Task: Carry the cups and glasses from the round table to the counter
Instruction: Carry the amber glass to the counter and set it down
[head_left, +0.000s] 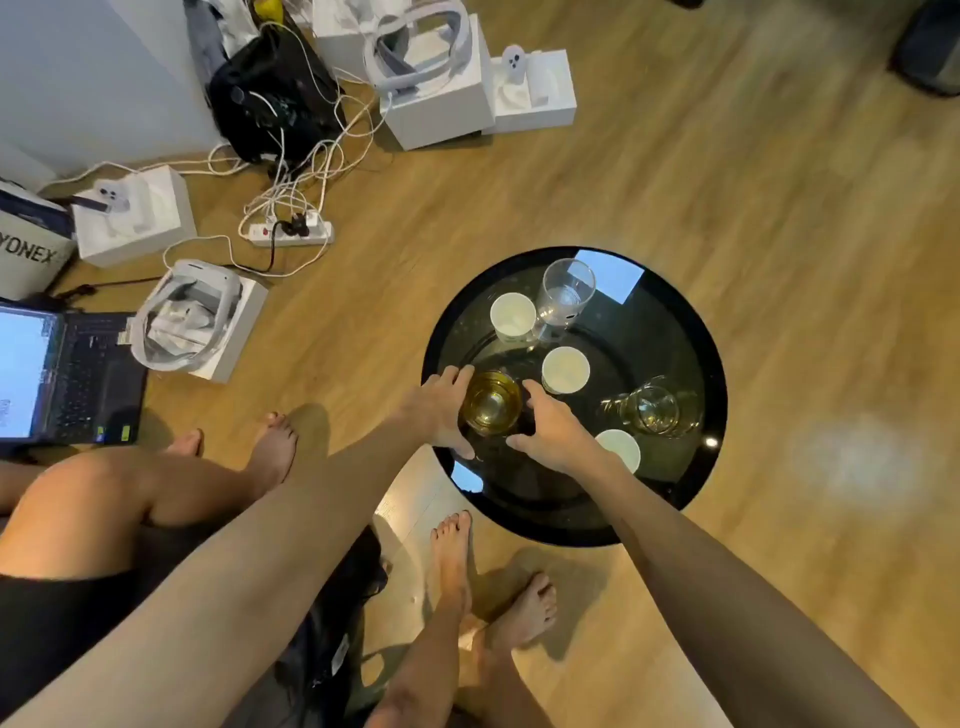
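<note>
A round black glass table stands on the wooden floor. An amber-tinted glass sits near its left edge. My left hand lies against the glass's left side with fingers stretched out. My right hand is spread at its right side, fingers and thumb apart; neither hand wraps the glass. Three white paper cups stand on the table: one far left, one in the middle, one near, partly behind my right wrist. A tall clear glass is at the back and a clear glass mug on the right.
Another person's bare legs and a laptop are at the left. White boxes, cables and a power strip litter the floor beyond. My bare feet stand just before the table. Open wooden floor lies to the right.
</note>
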